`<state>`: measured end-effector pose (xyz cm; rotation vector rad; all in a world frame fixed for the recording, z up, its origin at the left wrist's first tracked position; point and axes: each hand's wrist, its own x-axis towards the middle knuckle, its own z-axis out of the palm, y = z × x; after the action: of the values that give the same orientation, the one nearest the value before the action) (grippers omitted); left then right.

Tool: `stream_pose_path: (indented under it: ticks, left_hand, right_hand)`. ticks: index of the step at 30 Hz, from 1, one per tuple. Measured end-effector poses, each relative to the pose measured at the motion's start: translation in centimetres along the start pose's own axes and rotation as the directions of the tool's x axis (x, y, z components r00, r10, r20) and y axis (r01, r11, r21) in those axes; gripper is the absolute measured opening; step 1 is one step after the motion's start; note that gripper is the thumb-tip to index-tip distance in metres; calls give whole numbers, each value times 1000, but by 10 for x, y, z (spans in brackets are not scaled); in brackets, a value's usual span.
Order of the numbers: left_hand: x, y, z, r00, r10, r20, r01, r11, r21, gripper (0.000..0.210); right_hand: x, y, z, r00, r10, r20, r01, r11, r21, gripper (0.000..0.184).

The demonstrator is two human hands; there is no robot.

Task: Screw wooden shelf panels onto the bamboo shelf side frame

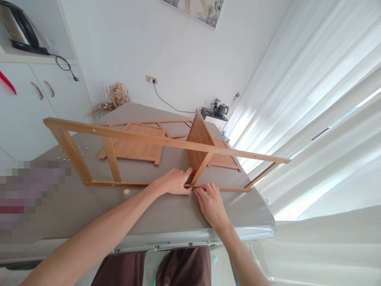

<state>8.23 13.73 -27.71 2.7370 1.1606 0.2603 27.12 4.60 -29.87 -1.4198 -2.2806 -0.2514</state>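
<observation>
A long wooden ladder-like frame [137, 137] stands on edge across the table, with a wooden panel [200, 139] upright against its middle crossbar. My left hand [177, 182] is closed around the frame's lower rail, beside the foot of the panel. Just right of it, my right hand [210, 200] pinches a small shiny metal piece [193, 190] against the near face of that rail. The piece is mostly covered by my fingers, and its exact kind is unclear. A bolt head [216, 150] shows in the upper rail at the panel.
Behind the frame lie a flat wooden panel [135, 143], another panel [224, 155] and a second frame [175, 122]. Small loose pieces [80, 150] are scattered at the left on the grey table [166, 208]. White curtains [312, 119] hang at the right.
</observation>
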Motion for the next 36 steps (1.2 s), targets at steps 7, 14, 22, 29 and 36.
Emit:
stream_pose_path:
  ticks: [7,14,22,29,36]
  left_hand:
    - [0,0,1,1000,-6,-6,7,1000,11,48]
    - [-2,1,-2,1000,2,-15,-2,1000,0,45]
    - [-1,1,-2,1000,-11,-3,11,1000,-14,44]
    - [0,0,0,1000,7,-17,-7,1000,-13,45]
    - [-1,2,-3,999,-35,-2,35,999,-15,46]
  right_hand:
    - [-4,1,6,996,83,-37,-78,990,121,18]
    - [-4,2,6,994,112,-9,-107,968,227,16]
    - [-3,4,7,993,116,-15,-107,952,286,15]
    - [-3,4,6,992,125,1,-118,935,333,13]
    - [-3,2,5,994,103,-29,-88,944,319,15]
